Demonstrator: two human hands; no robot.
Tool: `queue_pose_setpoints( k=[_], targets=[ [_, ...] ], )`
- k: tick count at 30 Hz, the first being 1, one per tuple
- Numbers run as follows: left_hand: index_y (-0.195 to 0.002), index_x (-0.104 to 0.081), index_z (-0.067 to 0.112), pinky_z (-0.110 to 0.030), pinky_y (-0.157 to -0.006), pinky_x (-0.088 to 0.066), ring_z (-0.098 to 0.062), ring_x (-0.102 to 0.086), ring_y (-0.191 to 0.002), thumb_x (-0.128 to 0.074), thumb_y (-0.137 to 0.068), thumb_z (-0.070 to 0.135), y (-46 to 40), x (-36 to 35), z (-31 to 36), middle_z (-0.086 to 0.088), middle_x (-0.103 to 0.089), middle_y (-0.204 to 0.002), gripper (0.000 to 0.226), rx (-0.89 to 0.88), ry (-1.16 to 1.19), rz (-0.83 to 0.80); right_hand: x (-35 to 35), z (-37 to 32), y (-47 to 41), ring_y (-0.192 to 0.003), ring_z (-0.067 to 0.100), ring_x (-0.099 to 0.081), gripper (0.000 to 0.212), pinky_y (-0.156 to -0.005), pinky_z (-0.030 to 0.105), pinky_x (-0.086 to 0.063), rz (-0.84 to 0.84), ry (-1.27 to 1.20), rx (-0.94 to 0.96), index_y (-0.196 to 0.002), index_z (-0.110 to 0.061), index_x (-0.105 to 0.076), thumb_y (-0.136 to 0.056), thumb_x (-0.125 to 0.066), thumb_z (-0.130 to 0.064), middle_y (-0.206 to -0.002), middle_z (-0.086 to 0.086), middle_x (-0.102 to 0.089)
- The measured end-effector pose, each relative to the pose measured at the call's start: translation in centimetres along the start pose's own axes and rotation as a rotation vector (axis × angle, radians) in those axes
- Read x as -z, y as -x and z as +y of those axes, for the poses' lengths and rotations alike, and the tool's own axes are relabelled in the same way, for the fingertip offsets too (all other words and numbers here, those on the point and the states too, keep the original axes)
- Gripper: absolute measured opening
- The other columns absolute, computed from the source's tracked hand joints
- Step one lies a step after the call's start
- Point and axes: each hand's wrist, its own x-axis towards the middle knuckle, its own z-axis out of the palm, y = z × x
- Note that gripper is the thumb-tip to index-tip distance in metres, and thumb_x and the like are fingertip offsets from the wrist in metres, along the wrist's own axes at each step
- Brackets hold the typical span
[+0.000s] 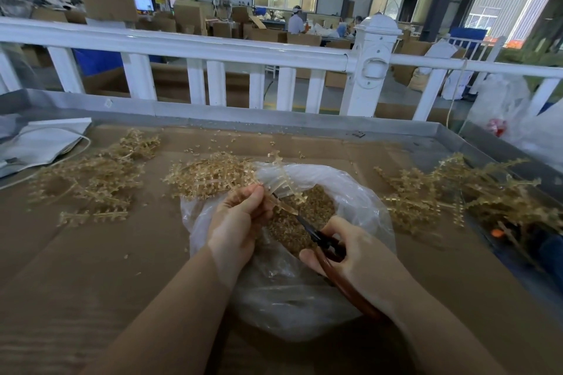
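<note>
In the head view, a plastic sprue strip (281,183) is pinched in the left grip (240,219) over an open plastic bag (359,192) on the near-centre tabletop (122,253). Red-handled cutters (307,227) are clasped in the right grip (350,253), blades at the strip. Many cut pieces (310,213) are already bagged; sprue piles (441,192) lie left and right, so the work is judged partway done.

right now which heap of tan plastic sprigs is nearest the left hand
The middle heap, touching the bag just beyond the left hand; the left heap and right heap lie well aside.
</note>
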Motion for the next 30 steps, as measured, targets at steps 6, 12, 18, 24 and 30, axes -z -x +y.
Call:
queue_pose_setpoints(
  k=[6, 12, 18, 24, 30],
  targets=[
    [-0.073, -0.056, 0.008, -0.019, -0.049, -0.052, -0.011, -0.063, -0.049, -0.056, -0.09, 0.002, -0.1, 0.0, 0.0, -0.002, -0.064, -0.055, 0.018, 0.004, 0.02, -0.004, -0.1, -0.2, 0.2, -0.075, 0.002, -0.059, 0.032, -0.073, 0.025, -0.05, 0.027, -0.002, 0.021, -0.088, -0.029, -0.05, -0.08, -0.064, -0.056, -0.083, -0.007, -0.063],
    [-0.08, -0.059, 0.007, -0.019, -0.053, -0.054, -0.009, -0.064, -0.053, -0.058, -0.087, 0.002, -0.2, -0.1, -0.1, -0.001, -0.066, -0.059, 0.009, 0.017, 0.033, 0.037, 0.1, -0.2, 0.2, -0.074, 0.006, -0.06, 0.032, -0.074, 0.031, -0.051, 0.034, -0.048, 0.003, -0.087, -0.027, -0.051, -0.079, -0.066, -0.054, -0.082, -0.005, -0.063],
    [-0.074, -0.057, 0.006, -0.019, -0.046, -0.052, -0.01, -0.064, -0.049, -0.059, -0.087, -0.001, -0.1, -0.4, 0.1, -0.004, -0.066, -0.059, 0.015, 0.017, 0.059, 0.106, 0.3, 0.1, 0.2, -0.072, 0.003, -0.058, 0.029, -0.071, 0.024, -0.049, 0.023, -0.047, 0.032, -0.085, -0.031, -0.05, -0.078, -0.067, -0.054, -0.08, -0.008, -0.062],
    [-0.07, -0.055, 0.004, -0.019, -0.046, -0.052, -0.01, -0.057, -0.041, -0.055, -0.088, -0.004, 0.1, -0.6, 0.0, -0.002, -0.06, -0.048, 0.02, -0.036, 0.013, 0.091, 1.0, 0.7, -0.1, -0.074, -0.001, -0.06, 0.03, -0.067, 0.015, -0.047, -0.015, -0.051, 0.081, -0.085, -0.031, -0.052, -0.075, -0.071, -0.052, -0.078, -0.011, -0.063],
    [-0.068, -0.054, 0.004, -0.027, -0.05, -0.054, -0.015, -0.057, -0.047, -0.055, -0.088, -0.005, 0.2, -0.5, -0.3, -0.007, -0.059, -0.057, 0.021, -0.086, -0.029, 0.051, 1.1, 0.9, -0.7, -0.071, -0.003, -0.059, 0.029, -0.061, 0.013, -0.042, -0.036, -0.046, 0.085, -0.083, -0.03, -0.051, -0.078, -0.069, -0.052, -0.076, -0.01, -0.063]
  ],
)
